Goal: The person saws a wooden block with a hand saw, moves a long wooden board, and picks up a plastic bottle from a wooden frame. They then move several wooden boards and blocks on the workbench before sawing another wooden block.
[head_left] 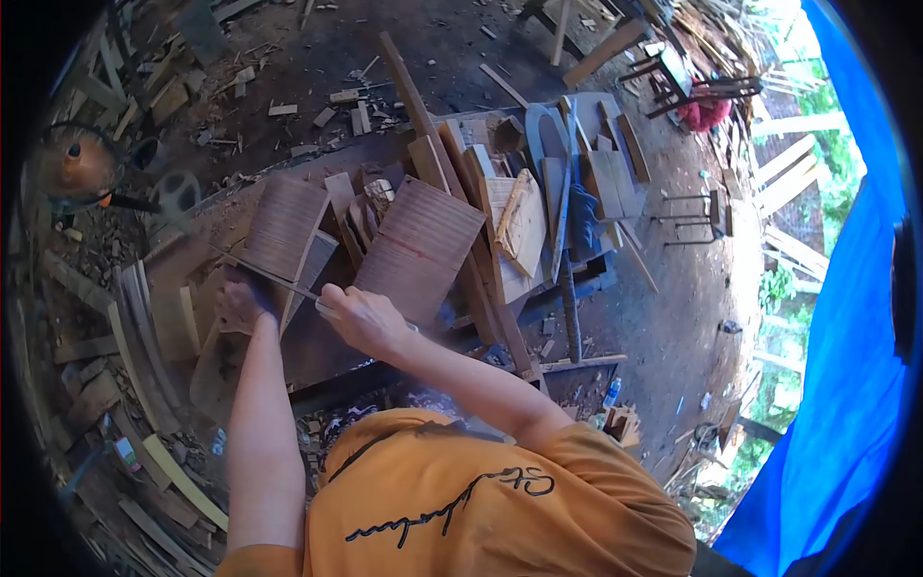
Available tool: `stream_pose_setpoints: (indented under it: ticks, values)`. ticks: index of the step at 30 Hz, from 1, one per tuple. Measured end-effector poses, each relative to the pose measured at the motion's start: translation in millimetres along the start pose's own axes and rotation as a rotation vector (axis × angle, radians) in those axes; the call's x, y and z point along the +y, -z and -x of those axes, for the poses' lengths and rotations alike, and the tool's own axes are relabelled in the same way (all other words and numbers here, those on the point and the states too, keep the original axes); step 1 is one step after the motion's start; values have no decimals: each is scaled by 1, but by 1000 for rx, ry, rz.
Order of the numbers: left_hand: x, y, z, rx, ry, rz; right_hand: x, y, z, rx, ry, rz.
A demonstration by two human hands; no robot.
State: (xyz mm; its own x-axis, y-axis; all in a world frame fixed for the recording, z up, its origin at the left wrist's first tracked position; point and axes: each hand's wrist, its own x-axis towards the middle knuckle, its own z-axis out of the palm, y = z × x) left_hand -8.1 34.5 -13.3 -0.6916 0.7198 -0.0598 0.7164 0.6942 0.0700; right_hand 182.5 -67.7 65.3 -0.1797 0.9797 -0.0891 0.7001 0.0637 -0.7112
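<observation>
Head view, right hand: The right hand (363, 319) was curled firmly about the near end of a long thin tool (264, 272), thumb side toward the boards.
Left hand: The left hand (245, 306) was low and in shadow, just beside the near edge of the work. Its fingers were too dark to read, so whether they pinched, pressed or only rested could not be told.
Long thin tool: It ran slantwise from the right fist across the near end of a grooved board (286, 226), its far tip reaching past the board's left side. Whether it had teeth was too small to tell.
Grooved board: It lay tilted on the workbench (322, 341), beyond the left hand, with a paler edge showing down its right side.
Step in hand: By the look of the grip, this was a working stroke at the board's near end, the right hand driving and the left perhaps steadying.
Call of the next move: A further stroke would have needed the board kept from sliding, the tool held in line, and the left fingers clear of its path.
Second grooved board: The second grooved board (423, 245) lay to the right of the first, near the right hand.
Timber pile: A pale board (519, 252) bore a rough strip (513, 207), further right.
Outskirts: A fan (75, 159) stood at far left; a blue tarp (836, 356) hung at far right.
</observation>
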Motion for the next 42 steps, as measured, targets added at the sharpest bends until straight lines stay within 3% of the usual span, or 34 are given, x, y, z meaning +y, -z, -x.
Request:
stream_pose_setpoints:
  ticks: [6, 13, 14, 15, 16, 17, 19, 20, 21, 28, 31, 34, 37, 39, 42]
  values:
    - [7, 5, 3, 2, 44, 111, -1, 69, 89, -54, -88, 64]
    - [-8, -26, -6, -45, -26, 128, 9, 5, 3, 29, 28, -41]
    - [-13, -31, -17, -97, -14, 194, 8, 5, 4, 32, 24, -36]
    - [-1, 4, 2, -112, -33, 106, 5, 7, 9, 27, 20, -33]
    - [-9, -25, -16, -125, 47, 94, 0, 20, 20, 70, 57, -59]
    - [8, 12, 3, -88, 66, 41, 9, 20, 37, 52, 50, -27]
    - [10, 20, 9, -20, 39, 95, 2, 61, 74, 32, -50, 33]
    - [11, 16, 10, 1, 35, 101, -3, 79, 83, 7, 18, 93]
    - [9, 13, 10, 18, 27, 103, 3, 79, 91, -54, -80, 85]
    - [13, 23, 12, 16, 19, 129, -5, -5, -20, 53, 66, 34]
    - [15, 19, 11, -12, 80, 115, -12, 19, 3, 2, 19, 64]
    - [14, 9, 12, 104, 77, 139, 1, 66, 70, -14, -30, 97]
    - [11, 7, 12, 177, 49, 102, -6, 82, 83, -94, -102, 114]
    - [12, 15, 12, -15, 62, 69, -4, 48, 47, 34, -24, 60]
    - [9, -3, 5, 0, 84, 133, -13, -10, -34, 10, 29, 32]
